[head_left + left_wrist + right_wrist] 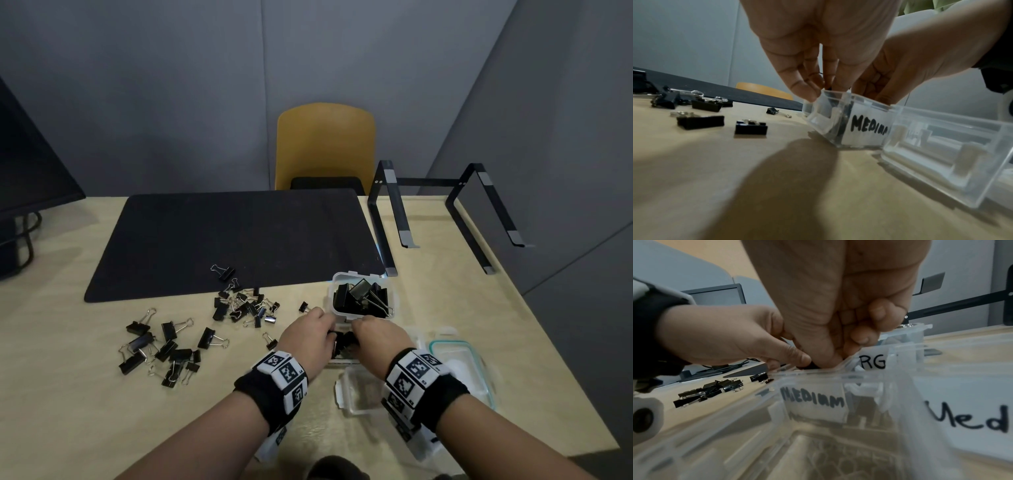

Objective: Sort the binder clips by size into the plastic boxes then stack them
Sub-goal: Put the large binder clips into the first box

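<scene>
Both hands meet over the medium box — a clear plastic tub with a white label hand-lettered "MEDIUM". The left hand curls its fingertips over the box's rim; the right hand pinches a black clip at that rim. Just beyond the medium box stands the large box, filled with big black clips. An empty box sits nearer the person. Left of the medium box, loose clips — black bodies, silver wire handles — lie scattered on the table.
</scene>
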